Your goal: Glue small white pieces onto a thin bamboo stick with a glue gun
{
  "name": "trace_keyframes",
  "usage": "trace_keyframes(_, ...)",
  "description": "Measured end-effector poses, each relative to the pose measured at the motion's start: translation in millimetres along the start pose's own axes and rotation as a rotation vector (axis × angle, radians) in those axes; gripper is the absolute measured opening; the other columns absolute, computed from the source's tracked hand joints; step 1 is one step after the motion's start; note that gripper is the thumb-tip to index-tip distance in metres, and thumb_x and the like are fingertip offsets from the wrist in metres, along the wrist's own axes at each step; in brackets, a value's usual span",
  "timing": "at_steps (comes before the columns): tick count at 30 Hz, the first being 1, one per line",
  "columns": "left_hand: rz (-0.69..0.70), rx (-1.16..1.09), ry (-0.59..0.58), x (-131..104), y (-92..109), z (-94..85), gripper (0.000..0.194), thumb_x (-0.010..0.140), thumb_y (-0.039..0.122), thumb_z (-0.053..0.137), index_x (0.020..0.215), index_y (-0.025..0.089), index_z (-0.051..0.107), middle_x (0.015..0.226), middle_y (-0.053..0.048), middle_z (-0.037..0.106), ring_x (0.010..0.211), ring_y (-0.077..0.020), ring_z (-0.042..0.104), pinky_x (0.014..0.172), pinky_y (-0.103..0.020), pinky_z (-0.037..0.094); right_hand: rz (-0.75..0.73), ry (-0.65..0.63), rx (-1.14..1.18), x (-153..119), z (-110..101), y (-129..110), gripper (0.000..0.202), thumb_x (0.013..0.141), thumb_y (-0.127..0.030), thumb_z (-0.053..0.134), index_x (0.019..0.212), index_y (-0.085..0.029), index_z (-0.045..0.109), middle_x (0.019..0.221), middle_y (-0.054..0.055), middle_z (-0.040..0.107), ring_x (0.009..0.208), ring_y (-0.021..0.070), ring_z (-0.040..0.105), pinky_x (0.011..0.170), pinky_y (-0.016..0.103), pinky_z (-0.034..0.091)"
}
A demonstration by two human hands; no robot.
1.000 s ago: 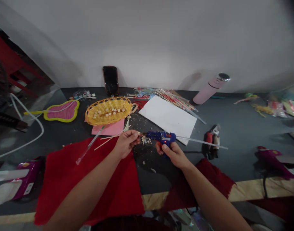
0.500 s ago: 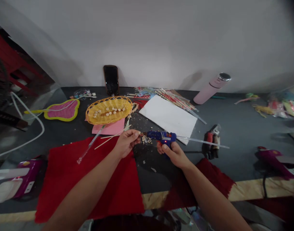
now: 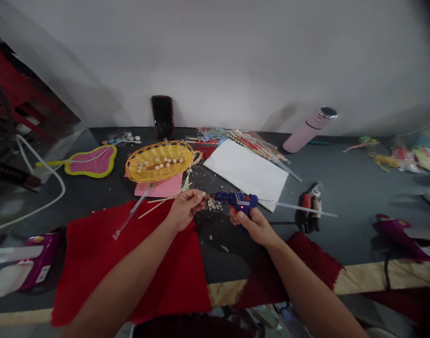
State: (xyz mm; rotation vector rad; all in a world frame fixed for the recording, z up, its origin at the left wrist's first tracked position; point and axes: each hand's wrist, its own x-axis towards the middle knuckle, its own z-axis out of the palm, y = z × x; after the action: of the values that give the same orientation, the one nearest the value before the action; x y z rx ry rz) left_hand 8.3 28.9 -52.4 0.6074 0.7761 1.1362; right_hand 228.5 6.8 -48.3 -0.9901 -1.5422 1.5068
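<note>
My right hand [image 3: 252, 224] is wrapped around the grip of a blue hot glue gun [image 3: 236, 199], which points left. A clear glue stick [image 3: 299, 207] juts far out of its back end, and a red light glows on its side. At the nozzle, my left hand [image 3: 187, 206] is closed in a pinch, its fingertips on a tiny pale piece [image 3: 203, 193] too small to name. Below the nozzle lies a scatter of small pale bits [image 3: 213, 204]. Two thin sticks [image 3: 162, 203] rest to the left of that hand, partly on a red cloth [image 3: 130, 267].
Small pale clusters sit in a yellow oval basket [image 3: 133, 174] over pink paper [image 3: 160, 186]. White board [image 3: 246, 169], wrapped sticks [image 3: 259, 148], pliers-like cutters [image 3: 310, 206], a pink flask [image 3: 308, 134], a phone [image 3: 162, 117], a pink-yellow fan [image 3: 90, 162] and purple devices [image 3: 46, 258] surround the hands.
Hardly anything differs. The glue stick's back end has shifted very slightly to the right; both hands stay in place at the nozzle and grip.
</note>
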Motion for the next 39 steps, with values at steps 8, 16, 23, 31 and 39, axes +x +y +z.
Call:
trace_keyframes(8, 0.039, -0.013, 0.013, 0, -2, 0.4, 0.017, 0.067, 0.028, 0.072, 0.074, 0.014, 0.065, 0.066, 0.0, 0.059, 0.057, -0.0069, 0.051, 0.057, -0.021, 0.043, -0.017, -0.006, -0.006, -1, 0, 2, 0.029, 0.088, -0.046, 0.044, 0.084, -0.018, 0.051, 0.071, 0.001, 0.046, 0.063, 0.0131, 0.042, 0.061, 0.027, 0.037)
trace_keyframes(16, 0.031, -0.01, 0.027, 2, -5, -0.9, 0.017, 0.069, 0.028, 0.071, 0.075, 0.014, 0.064, 0.06, 0.001, 0.055, 0.056, -0.0068, 0.051, 0.056, -0.019, 0.042, -0.015, -0.035, -0.014, 2, 0, -1, 0.033, 0.087, -0.048, 0.045, 0.079, -0.017, 0.051, 0.067, 0.0, 0.044, 0.062, 0.0127, 0.04, 0.059, 0.026, 0.035)
trace_keyframes(23, 0.058, -0.017, 0.014, -1, 2, 3.5, 0.017, 0.069, 0.029, 0.071, 0.07, 0.014, 0.064, 0.077, -0.003, 0.063, 0.058, -0.0063, 0.051, 0.057, -0.02, 0.044, 0.057, 0.126, 0.151, -1, -10, -7, 0.041, 0.084, -0.057, 0.042, 0.086, -0.018, 0.056, 0.071, 0.004, 0.055, 0.064, 0.0156, 0.051, 0.06, 0.029, 0.042)
trace_keyframes(31, 0.066, 0.002, -0.007, -1, 1, 2.2, 0.015, 0.068, 0.028, 0.07, 0.071, 0.014, 0.065, 0.078, -0.003, 0.065, 0.056, -0.0055, 0.053, 0.055, -0.019, 0.043, 0.188, 0.501, 0.168, 7, -58, -36, 0.046, 0.078, -0.064, 0.046, 0.081, -0.019, 0.054, 0.066, 0.001, 0.059, 0.053, 0.0118, 0.054, 0.046, 0.023, 0.044)
trace_keyframes(39, 0.054, 0.011, -0.019, 0, 0, -0.5, 0.015, 0.069, 0.027, 0.07, 0.071, 0.014, 0.063, 0.077, -0.002, 0.065, 0.055, -0.0053, 0.053, 0.056, -0.019, 0.043, 0.42, 0.425, -0.327, 20, -82, -18, 0.041, 0.082, -0.055, 0.048, 0.08, -0.016, 0.055, 0.062, 0.002, 0.061, 0.048, 0.0117, 0.054, 0.048, 0.023, 0.046)
